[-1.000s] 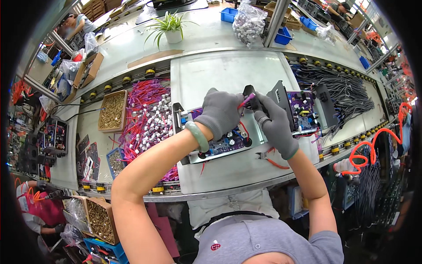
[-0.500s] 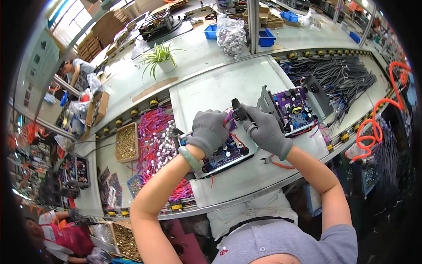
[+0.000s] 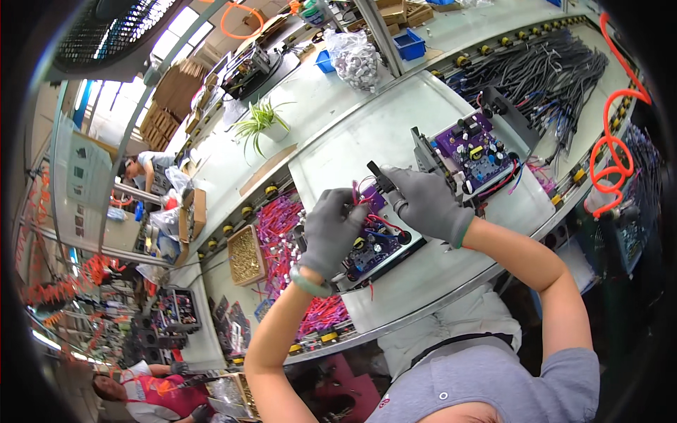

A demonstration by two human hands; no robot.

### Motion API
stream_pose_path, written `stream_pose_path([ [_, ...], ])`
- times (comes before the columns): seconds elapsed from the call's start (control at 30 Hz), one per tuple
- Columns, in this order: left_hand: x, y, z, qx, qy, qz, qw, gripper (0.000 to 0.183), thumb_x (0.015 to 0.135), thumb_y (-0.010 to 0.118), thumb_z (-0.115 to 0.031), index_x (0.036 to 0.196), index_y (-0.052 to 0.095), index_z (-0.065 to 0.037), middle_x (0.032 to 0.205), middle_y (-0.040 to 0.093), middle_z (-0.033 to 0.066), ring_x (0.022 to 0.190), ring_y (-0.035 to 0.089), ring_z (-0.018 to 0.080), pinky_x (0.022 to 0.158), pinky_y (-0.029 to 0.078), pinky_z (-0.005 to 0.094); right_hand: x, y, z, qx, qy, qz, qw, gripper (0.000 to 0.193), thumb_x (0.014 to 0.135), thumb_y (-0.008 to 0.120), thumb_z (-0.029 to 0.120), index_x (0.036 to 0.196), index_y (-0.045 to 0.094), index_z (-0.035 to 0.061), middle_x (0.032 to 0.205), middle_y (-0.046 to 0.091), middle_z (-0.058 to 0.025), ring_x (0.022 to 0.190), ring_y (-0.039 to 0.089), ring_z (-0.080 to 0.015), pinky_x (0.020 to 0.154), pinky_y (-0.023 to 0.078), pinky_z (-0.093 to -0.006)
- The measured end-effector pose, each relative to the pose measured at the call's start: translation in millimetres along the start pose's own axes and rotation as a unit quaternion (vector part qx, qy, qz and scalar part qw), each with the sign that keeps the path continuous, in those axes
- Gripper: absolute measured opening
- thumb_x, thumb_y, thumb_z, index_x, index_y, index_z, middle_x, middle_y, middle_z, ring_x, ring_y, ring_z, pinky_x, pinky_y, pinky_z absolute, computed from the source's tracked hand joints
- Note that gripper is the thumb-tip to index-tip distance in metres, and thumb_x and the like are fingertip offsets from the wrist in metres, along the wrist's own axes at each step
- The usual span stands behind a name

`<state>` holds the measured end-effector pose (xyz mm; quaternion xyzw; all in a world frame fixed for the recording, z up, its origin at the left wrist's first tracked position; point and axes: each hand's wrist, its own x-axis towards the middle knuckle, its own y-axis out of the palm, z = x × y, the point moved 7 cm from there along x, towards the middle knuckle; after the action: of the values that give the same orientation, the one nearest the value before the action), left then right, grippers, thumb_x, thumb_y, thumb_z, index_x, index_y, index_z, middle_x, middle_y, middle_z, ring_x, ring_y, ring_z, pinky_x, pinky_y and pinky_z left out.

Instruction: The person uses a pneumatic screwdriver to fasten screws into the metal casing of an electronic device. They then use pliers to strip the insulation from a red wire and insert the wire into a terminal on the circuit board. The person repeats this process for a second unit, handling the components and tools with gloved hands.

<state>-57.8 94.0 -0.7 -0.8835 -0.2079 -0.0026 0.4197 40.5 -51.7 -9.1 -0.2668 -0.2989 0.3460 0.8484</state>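
My left hand (image 3: 330, 234), in a grey glove, is closed with its thumb and fingertips around pink-red wires (image 3: 361, 199). The wires rise over a purple circuit board (image 3: 374, 252) in an open metal chassis. My right hand (image 3: 431, 204), also gloved in grey, grips a black end piece (image 3: 379, 176) at the far edge of that chassis. Its fingertips are partly hidden behind the piece. A second chassis with a purple board (image 3: 476, 155) and a black panel stands just to the right.
Bundled black cables (image 3: 536, 77) lie at the far right. Left of the chassis are pink and purple wires (image 3: 278, 218) and a box of brass-coloured small parts (image 3: 245, 255). A potted plant (image 3: 271, 127) stands beyond. A coiled orange hose (image 3: 612, 155) hangs at right; co-workers are at left.
The head view has tilted, bringing a fan into the upper left. My left hand has drawn slightly away from my right, and the pink-red wires now show between its fingers.
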Motion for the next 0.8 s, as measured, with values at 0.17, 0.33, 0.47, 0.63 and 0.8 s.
stream_pose_path([
  [0.17,8.2,14.8,-27.3,-0.099,0.004,0.082,0.992,0.017,0.087,0.067,-0.007,0.101,0.069,0.003,0.087,0.070,0.0064,0.076,0.065,0.0116,0.070,0.052,0.0263,14.9,9.1,-14.2,0.109,-0.062,0.004,0.992,0.048,0.085,0.055,0.008,0.132,0.049,0.0004,0.091,0.067,-0.0225,0.088,0.066,-0.0379,0.078,0.052,-0.0464],
  [0.33,12.9,11.1,-19.6,0.059,-0.043,0.121,0.990,0.019,0.087,0.064,-0.014,0.095,0.069,0.002,0.074,0.069,0.0109,0.067,0.064,0.0128,0.065,0.051,0.0291,5.6,2.1,-1.7,-0.039,0.018,0.045,0.998,0.051,0.086,0.057,0.013,0.133,0.047,-0.0041,0.074,0.065,-0.0203,0.072,0.066,-0.0382,0.066,0.052,-0.0474],
  [0.47,15.0,15.2,-7.6,0.116,-0.035,0.088,0.989,0.017,0.086,0.062,-0.014,0.091,0.068,0.001,0.072,0.068,0.0138,0.064,0.065,0.0174,0.063,0.052,0.0315,5.1,3.6,-4.8,-0.060,0.022,0.051,0.997,0.048,0.086,0.057,0.013,0.130,0.049,-0.0027,0.070,0.064,-0.0182,0.067,0.065,-0.0369,0.062,0.050,-0.0475],
  [0.63,27.6,16.1,-10.3,0.084,-0.018,0.116,0.989,0.017,0.087,0.061,-0.017,0.096,0.067,-0.005,0.082,0.068,0.0195,0.077,0.068,0.0362,0.070,0.053,0.0417,4.5,2.8,-6.4,-0.043,0.002,0.024,0.999,0.042,0.087,0.057,0.013,0.126,0.053,-0.0009,0.068,0.062,-0.0179,0.064,0.064,-0.0360,0.059,0.049,-0.0472],
  [0.8,23.5,12.1,-14.2,0.128,0.014,0.105,0.986,0.014,0.086,0.063,-0.018,0.095,0.067,-0.008,0.080,0.069,0.0164,0.072,0.067,0.0357,0.066,0.053,0.0422,4.8,2.6,-8.6,-0.035,-0.010,0.013,0.999,0.040,0.086,0.057,0.013,0.124,0.054,-0.0006,0.067,0.062,-0.0178,0.063,0.063,-0.0359,0.058,0.049,-0.0467],
])
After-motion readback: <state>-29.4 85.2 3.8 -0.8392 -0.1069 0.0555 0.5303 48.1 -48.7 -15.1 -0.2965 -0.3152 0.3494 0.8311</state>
